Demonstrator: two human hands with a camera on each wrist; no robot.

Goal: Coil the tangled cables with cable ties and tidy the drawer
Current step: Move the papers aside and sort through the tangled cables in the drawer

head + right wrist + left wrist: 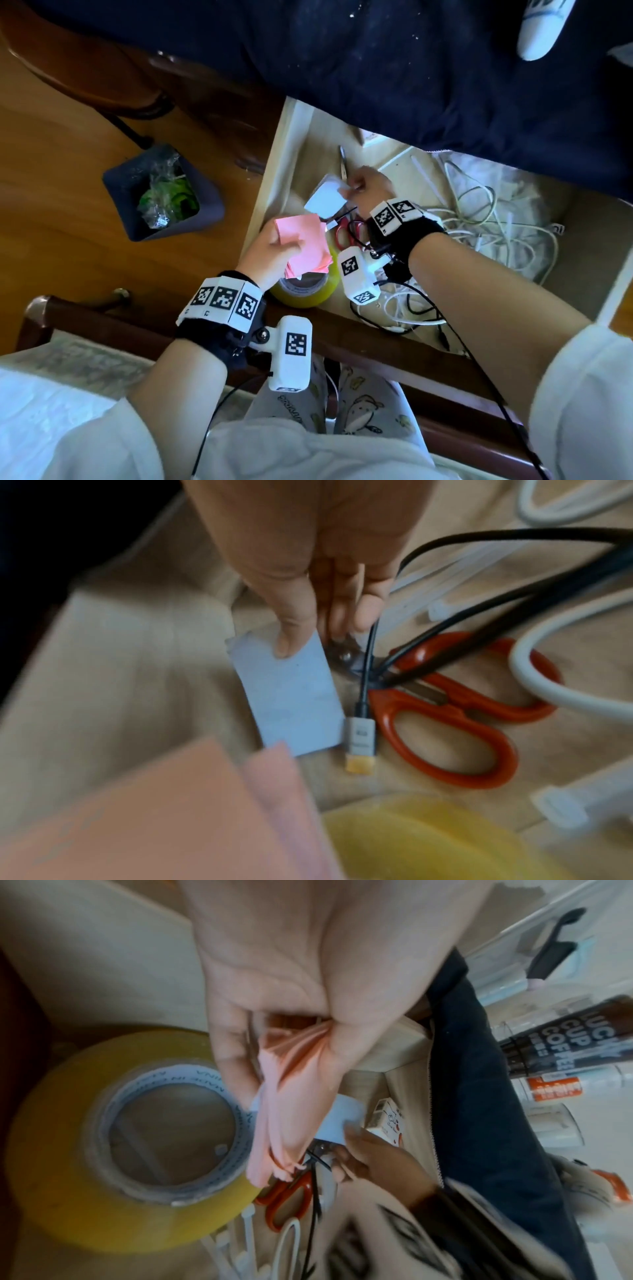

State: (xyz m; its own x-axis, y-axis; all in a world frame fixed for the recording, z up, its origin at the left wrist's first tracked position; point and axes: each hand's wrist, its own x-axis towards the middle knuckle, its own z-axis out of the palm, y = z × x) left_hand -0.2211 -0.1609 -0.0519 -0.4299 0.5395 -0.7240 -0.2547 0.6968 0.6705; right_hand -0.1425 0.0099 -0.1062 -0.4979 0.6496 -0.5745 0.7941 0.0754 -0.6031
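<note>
My left hand grips a bunch of pink paper sheets above the left end of the open drawer. My right hand pinches a white paper slip just beyond it. Tangled white cables fill the drawer's right half. A black cable with a silver plug lies across red-handled scissors. White cable ties lie on the drawer floor.
A big yellow tape roll sits at the drawer's near-left corner under my left hand. A grey bin with plastic waste stands on the wood floor to the left. Dark blue cloth overhangs the drawer's far side.
</note>
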